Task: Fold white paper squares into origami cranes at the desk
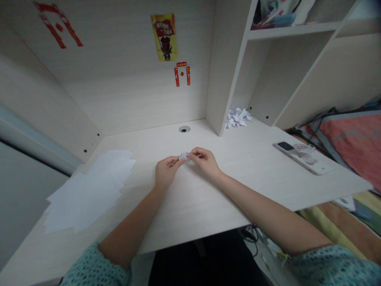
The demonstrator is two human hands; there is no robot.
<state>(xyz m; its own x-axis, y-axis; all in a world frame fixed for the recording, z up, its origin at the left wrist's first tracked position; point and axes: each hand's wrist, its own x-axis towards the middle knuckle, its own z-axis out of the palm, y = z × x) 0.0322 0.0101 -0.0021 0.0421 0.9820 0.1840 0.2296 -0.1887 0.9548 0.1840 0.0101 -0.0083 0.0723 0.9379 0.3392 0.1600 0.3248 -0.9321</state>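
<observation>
Left hand: the left hand [166, 171] is reaching in from the lower left, its fingertips [177, 161] pinching the left edge of the folded paper, with the wrist lying low over the desk.

Right hand: the right hand [204, 162] is reaching in from the lower right, its fingertips [191, 154] pressing on the opposite edge of the same paper.

Grip: both hands are closing in a pinch, the fingers drawn together rather than spread; exactly which fingers bear on the paper cannot be told from this view.

Held object: a small folded white paper piece [183, 156] is sitting between the two hands, just above the desk, its final shape partly hidden by the fingers.

Work surface: a pale wood-grain desk [190, 208] is extending beneath both forearms, with a round cable grommet [184, 129] set near its back edge.

Left of hands: loose white paper sheets [89, 190] are lying in an overlapping spread on the desk, well apart from the left hand.

Back right: a heap of white folded paper cranes [238, 118] is resting against the upright of a built-in shelf unit [226, 65].

Far right: a white rectangular device [300, 157], too blurred to name, is lying near the desk's right edge, beside patterned bedding [351, 139].

Sleeves: teal knit sleeves [95, 266] are covering both upper forearms.
</observation>
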